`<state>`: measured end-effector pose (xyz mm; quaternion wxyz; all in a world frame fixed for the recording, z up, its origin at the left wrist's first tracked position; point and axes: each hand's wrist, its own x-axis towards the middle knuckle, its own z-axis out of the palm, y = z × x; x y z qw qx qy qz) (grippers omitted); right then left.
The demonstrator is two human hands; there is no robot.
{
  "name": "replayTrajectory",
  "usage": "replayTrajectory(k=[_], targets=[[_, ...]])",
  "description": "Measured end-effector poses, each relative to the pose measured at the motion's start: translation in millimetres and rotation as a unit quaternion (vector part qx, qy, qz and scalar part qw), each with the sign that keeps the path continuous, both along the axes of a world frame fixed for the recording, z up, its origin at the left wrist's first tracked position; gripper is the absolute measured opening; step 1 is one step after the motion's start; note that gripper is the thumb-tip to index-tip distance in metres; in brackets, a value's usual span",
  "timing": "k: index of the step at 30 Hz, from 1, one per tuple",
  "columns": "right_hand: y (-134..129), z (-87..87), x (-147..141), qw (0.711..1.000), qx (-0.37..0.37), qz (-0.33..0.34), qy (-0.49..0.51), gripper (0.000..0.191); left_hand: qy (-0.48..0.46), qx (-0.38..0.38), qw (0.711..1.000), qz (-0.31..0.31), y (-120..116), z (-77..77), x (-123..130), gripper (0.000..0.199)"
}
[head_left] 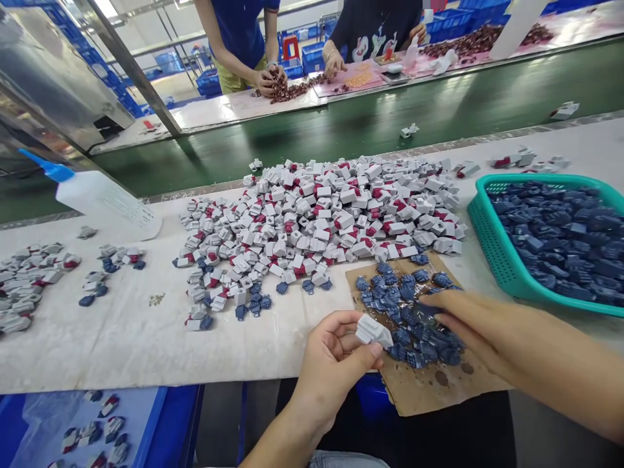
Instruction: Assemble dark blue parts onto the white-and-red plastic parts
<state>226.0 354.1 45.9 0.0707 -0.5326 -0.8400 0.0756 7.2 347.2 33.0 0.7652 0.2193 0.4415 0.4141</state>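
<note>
Between the thumb and fingers of my left hand [336, 364] is a small light-grey plastic part [373, 331], raised just over the near edge of the work surface. My right hand [458, 318] reaches in from the right, its fingertips down among dark-blue plastic parts [424, 348] that look wet. Those fingers are closed together, and whatever they pinch is hidden. The blue parts lie on a piece of brown cardboard [409, 396] with dark wet stains. Behind both hands spreads a big heap of grey parts [316, 214], many with dark-red pieces attached.
A green basket [492, 250] full of blue parts stands at right. On the left are a white squeeze bottle [107, 201] and more grey parts [24, 283]. Below left sits a blue tray [151, 429] with assembled pieces. Past the green conveyor [341, 130], two people handle small dark-red parts.
</note>
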Motion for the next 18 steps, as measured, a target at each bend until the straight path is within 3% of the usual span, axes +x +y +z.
replayTrajectory(k=[2, 6, 14, 18], targets=[[-3, 8.8, -10, 0.993, 0.035, -0.008, 0.116, 0.017, -0.006, 0.0, 1.0, -0.006, 0, 1.2, 0, 0.035], [-12, 20.6, -38, 0.97, 0.006, -0.007, 0.244, 0.013, -0.039, 0.001, 0.999, 0.002, -1, 3.0, 0, 0.035], [-19, 19.0, -50, 0.963, 0.011, -0.014, 0.268, 0.011, -0.056, 0.019, 0.998, 0.006, -3, 3.3, -1, 0.032], [-18, 19.0, -49, 0.975, 0.031, 0.007, 0.222, 0.012, -0.057, 0.026, 0.998, 0.007, -1, 2.0, -2, 0.033]])
